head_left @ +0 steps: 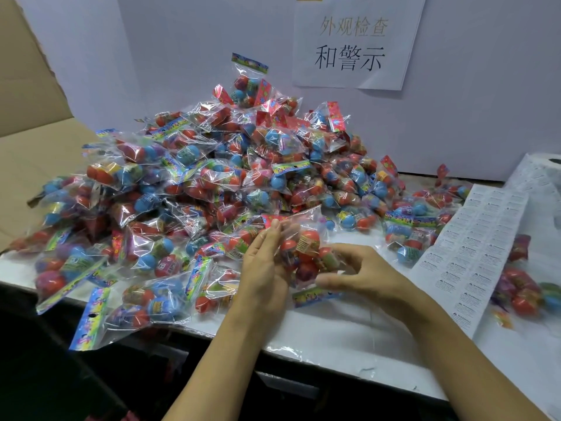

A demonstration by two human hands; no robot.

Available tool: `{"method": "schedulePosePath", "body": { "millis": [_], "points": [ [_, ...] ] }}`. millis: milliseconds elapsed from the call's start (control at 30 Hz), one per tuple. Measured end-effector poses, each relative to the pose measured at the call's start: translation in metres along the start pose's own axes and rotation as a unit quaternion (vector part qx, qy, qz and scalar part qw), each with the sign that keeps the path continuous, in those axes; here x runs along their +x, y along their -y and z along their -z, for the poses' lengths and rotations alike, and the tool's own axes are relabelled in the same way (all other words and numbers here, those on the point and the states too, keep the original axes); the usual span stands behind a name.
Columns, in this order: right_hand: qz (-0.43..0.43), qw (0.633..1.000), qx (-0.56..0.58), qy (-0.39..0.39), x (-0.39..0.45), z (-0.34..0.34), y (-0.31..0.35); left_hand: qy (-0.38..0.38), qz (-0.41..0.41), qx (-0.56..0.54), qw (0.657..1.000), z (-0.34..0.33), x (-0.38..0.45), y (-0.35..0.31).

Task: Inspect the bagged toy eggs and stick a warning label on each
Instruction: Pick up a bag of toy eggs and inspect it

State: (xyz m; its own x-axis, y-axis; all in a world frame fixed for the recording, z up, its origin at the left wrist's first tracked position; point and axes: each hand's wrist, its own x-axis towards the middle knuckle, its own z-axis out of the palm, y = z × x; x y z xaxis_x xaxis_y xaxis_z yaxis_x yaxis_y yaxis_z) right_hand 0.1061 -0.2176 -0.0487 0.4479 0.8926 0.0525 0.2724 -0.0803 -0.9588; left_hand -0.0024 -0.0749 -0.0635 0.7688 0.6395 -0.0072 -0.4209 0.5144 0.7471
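Observation:
A clear bag of toy eggs (306,250), red and green ones inside, is held between both hands above the white table (334,335). My left hand (264,268) cups its left side with the fingers pointing up. My right hand (361,275) grips its right side with thumb and fingers. The bag's colourful header card hangs below at the front. A long sheet of small white warning labels (473,250) lies to the right. A big heap of bagged eggs (212,177) fills the table behind and to the left.
A few bags of eggs (528,293) lie to the right of the label sheet. A paper sign with printed characters (355,41) hangs on the white back wall. An open cardboard box flap (33,117) stands at the left. The table's near edge runs diagonally.

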Motion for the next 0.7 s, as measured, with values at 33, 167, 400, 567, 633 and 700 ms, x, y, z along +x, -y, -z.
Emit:
{"method": "schedulePosePath", "body": {
  "millis": [33,167,400,567,633,700],
  "points": [
    [0.009,1.000,0.009,0.007,-0.001,-0.001,0.000,-0.001,0.000,-0.001,1.000,0.000,0.000,-0.001],
    [0.031,0.991,0.048,-0.121,0.003,0.006,-0.002,-0.013,-0.003,0.043,0.999,0.000,-0.001,-0.003],
    [-0.002,0.943,0.232,-0.239,0.010,0.017,-0.001,0.035,0.050,0.070,0.996,-0.003,-0.006,-0.002],
    [0.031,0.951,0.197,-0.238,0.009,0.015,-0.002,0.151,0.062,0.213,0.963,-0.008,-0.014,0.006],
    [0.035,0.944,0.227,-0.237,0.009,0.016,-0.002,0.153,0.039,0.208,0.965,-0.006,-0.015,0.008],
    [0.019,0.944,0.239,-0.228,0.009,0.016,-0.001,0.123,0.016,0.196,0.973,-0.006,-0.012,0.008]
  ]
}}
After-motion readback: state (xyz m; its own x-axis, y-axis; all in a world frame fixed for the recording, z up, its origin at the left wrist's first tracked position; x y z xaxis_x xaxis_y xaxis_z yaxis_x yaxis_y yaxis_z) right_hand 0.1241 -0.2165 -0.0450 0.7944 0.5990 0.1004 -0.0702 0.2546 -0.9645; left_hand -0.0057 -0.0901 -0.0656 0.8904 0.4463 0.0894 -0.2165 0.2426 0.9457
